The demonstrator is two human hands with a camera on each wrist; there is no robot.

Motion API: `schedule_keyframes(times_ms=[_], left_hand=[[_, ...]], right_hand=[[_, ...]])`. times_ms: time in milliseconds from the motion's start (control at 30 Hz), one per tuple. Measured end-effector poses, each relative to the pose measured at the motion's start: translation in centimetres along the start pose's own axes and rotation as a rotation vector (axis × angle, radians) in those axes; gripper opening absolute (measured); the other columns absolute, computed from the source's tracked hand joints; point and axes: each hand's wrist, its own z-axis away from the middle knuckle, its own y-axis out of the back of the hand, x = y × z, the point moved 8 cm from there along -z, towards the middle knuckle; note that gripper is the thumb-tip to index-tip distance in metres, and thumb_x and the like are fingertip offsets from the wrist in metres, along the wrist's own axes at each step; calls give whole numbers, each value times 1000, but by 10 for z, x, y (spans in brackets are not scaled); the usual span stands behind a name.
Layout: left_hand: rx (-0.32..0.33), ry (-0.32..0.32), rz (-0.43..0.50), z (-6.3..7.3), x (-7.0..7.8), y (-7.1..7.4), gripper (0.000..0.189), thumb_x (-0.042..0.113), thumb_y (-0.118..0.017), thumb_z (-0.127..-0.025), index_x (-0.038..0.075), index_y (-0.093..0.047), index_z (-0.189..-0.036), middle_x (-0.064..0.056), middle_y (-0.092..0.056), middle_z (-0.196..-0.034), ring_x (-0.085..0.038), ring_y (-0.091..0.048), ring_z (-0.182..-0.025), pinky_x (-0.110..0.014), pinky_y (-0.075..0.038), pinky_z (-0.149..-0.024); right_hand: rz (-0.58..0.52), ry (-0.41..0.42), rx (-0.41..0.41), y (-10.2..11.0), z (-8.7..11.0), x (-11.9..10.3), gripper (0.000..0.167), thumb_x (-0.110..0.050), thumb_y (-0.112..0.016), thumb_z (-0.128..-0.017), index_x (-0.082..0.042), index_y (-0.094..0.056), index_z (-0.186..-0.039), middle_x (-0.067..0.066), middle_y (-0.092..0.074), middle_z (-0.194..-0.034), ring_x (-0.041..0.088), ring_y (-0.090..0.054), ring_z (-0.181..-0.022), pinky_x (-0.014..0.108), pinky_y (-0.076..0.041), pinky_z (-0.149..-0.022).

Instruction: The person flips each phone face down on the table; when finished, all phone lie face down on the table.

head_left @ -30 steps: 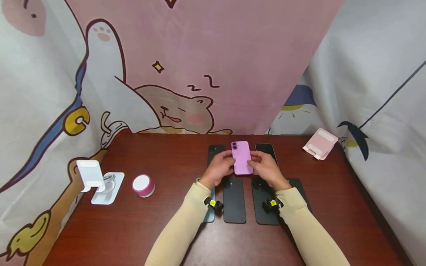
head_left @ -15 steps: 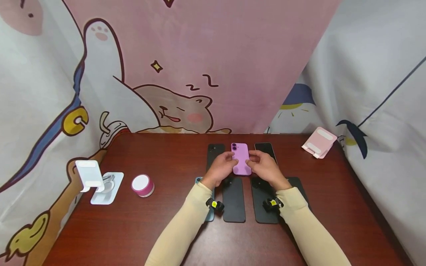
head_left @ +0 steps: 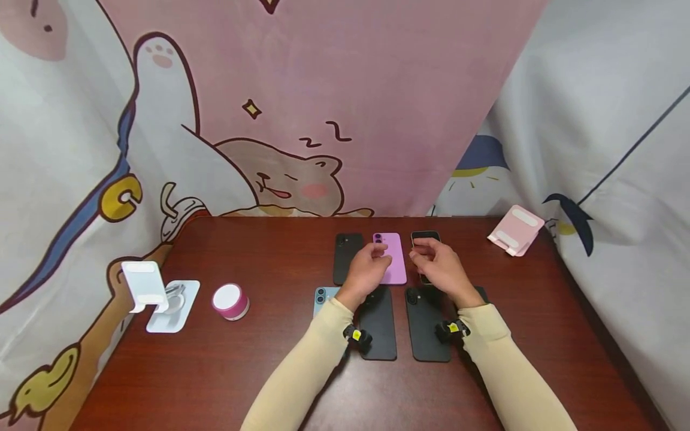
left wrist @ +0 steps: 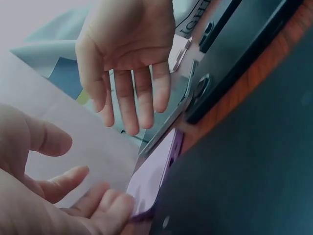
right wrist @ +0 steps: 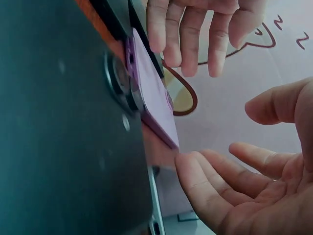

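A purple phone [head_left: 398, 257] lies back side up on the table, in the middle of the far row of phones. My left hand [head_left: 368, 272] hovers over its lower left part, fingers loosely bent and holding nothing. To the right, my right hand [head_left: 443, 269] is held over a dark phone [head_left: 426, 236] and covers much of it; its fingers are relaxed around nothing. Another black phone [head_left: 345, 260] lies left of the purple one. In the left wrist view the left hand [left wrist: 49, 191] has thumb and fingers apart. The right wrist view shows the right hand [right wrist: 249, 186] likewise spread.
Nearer me lie a light blue phone [head_left: 325, 294], two black phones [head_left: 380, 335] and a further dark one [head_left: 481, 293], partly under my sleeves. A white stand [head_left: 172, 305] and pink round tub [head_left: 230, 301] are at left, a pink stand [head_left: 516, 230] at far right.
Both hands have let go of the purple phone, which stays flat in the far row. The right hand has drawn away to the right; the left has shifted slightly right.
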Motion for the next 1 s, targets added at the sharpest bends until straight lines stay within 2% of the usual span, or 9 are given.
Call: schedule_keyframes(times_ms=[133, 267, 433, 500, 567, 700, 800, 933, 1000], left_hand=[[-30, -16, 56, -4, 2, -14, 40, 18, -64, -102, 0, -64, -138, -22, -67, -136, -28, -66, -123, -42, -57, -105], [-104, -9, 138, -9, 3, -31, 43, 15, -62, -103, -1, -60, -143, -21, -67, -137, -25, -66, -122, -40, -57, -105], [-190, 28, 215, -12, 6, -53, 48, 16, -64, -103, 0, -55, -148, -20, -65, -138, -25, -68, -119, -45, -58, -105], [-207, 44, 206, -11, 6, -60, 49, 16, -64, -104, 1, -54, -149, -21, -63, -141, -27, -66, -122, -48, -56, -108], [-210, 58, 174, -10, 6, -65, 49, 16, -64, -103, 1, -54, -149, -23, -61, -144, -27, -65, -124, -49, -54, -109], [-221, 76, 111, -8, 5, -72, 50, 19, -64, -103, 2, -54, -150, -24, -60, -146, -28, -63, -127, -50, -53, -111], [-214, 81, 93, -8, 6, -73, 53, 21, -65, -103, 2, -52, -151, -23, -59, -147, -29, -62, -128, -50, -53, -111], [-215, 92, 70, -6, 8, -76, 55, 22, -65, -104, 2, -50, -153, -23, -57, -150, -32, -59, -135, -51, -51, -113], [-222, 97, 57, -5, 10, -77, 56, 24, -64, -104, 4, -48, -154, -23, -55, -152, -32, -57, -138, -52, -50, -114]], right_hand=[[6, 23, 48, 14, -2, 5, 46, -18, -65, -105, 2, -58, -146, 26, -70, -131, 40, -73, -110, 21, -61, -74], [66, 41, 99, 29, -3, 10, 43, -20, -65, -105, 1, -61, -143, 25, -72, -128, 38, -73, -106, 16, -57, -74], [157, 27, 135, 44, -2, 19, 44, -26, -64, -106, -1, -62, -142, 24, -70, -133, 41, -70, -114, 41, -58, -92], [170, 6, 124, 46, -1, 23, 46, -28, -63, -106, -1, -61, -144, 25, -67, -138, 44, -67, -120, 53, -56, -97], [188, -15, 109, 48, 0, 28, 48, -30, -62, -107, -1, -59, -145, 26, -64, -141, 44, -66, -121, 56, -56, -97], [218, -53, 94, 53, 2, 36, 52, -34, -62, -106, -1, -58, -146, 26, -66, -133, 36, -69, -93, 44, -58, -78], [212, -77, 84, 55, 2, 40, 53, -34, -62, -106, -1, -57, -146, 22, -68, -114, 24, -62, -70, 34, -51, -62], [167, -105, 67, 54, 2, 43, 52, -32, -62, -106, 0, -56, -147, 20, -66, -94, 18, -59, -62, 31, -49, -55], [148, -110, 71, 55, 3, 43, 51, -32, -62, -107, 0, -56, -147, 22, -67, -97, 18, -60, -63, 30, -50, -55]])
